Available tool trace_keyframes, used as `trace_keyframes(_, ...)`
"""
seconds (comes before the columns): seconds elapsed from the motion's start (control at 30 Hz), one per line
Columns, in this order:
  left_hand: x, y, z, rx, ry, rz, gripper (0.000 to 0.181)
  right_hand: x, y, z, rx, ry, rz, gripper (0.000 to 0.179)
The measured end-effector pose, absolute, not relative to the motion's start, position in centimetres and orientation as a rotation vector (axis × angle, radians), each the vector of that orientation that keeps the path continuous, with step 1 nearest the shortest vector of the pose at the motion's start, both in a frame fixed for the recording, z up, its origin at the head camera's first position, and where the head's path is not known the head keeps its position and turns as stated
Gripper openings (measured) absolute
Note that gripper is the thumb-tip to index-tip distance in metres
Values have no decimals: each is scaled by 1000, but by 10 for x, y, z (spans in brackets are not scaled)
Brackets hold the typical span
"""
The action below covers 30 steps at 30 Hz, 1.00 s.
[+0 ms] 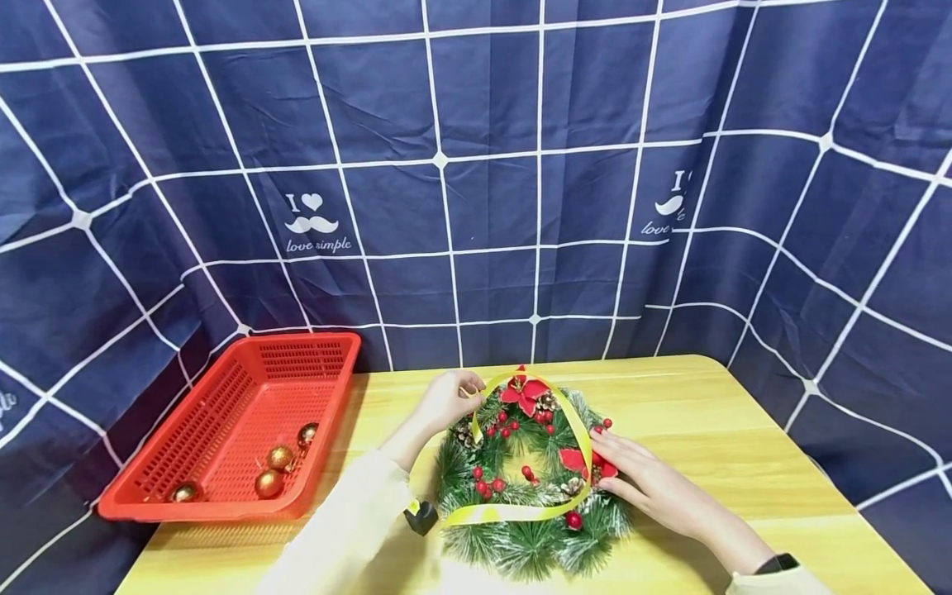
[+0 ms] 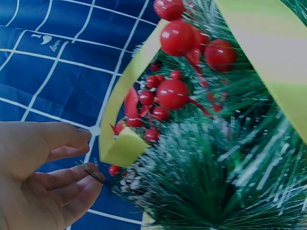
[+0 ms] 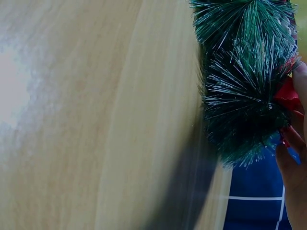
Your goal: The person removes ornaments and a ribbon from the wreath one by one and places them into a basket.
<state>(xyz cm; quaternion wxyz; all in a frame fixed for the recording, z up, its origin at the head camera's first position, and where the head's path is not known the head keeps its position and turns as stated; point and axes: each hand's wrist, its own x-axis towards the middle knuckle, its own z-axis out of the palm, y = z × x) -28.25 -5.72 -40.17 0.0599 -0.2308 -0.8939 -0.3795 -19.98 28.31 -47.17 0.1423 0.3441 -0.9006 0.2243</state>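
A green pine wreath (image 1: 531, 554) with red berries, pinecones and red poinsettias (image 1: 524, 392) lies on the table. Over it loops a yellow ribbon (image 1: 513, 513). My left hand (image 1: 449, 401) is at the wreath's upper left, beside the folded ribbon end (image 2: 124, 148). In the left wrist view its thumb and fingers stand apart, and a thin dark strand (image 2: 93, 175) crosses the fingertips. My right hand (image 1: 647, 479) rests on the wreath's right side with extended fingers, touching a red poinsettia petal (image 3: 287, 96).
A red plastic basket (image 1: 338, 413) stands on the left of the wooden table (image 1: 684, 405), holding several shiny gold balls (image 1: 269, 483). A navy curtain (image 1: 491, 207) with white grid lines hangs behind and at both sides.
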Motion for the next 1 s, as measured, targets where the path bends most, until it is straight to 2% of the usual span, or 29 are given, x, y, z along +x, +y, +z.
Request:
trace_keyframes(0.33,-287,-52,-418,-635,-2726,-1165,13,-199,283,-471,990,-2609,668,55)
trace_keyframes(1.0,-286,-48,-421,-560,-2701,-1184,11,-200,284,-472,996,-2608,658,56)
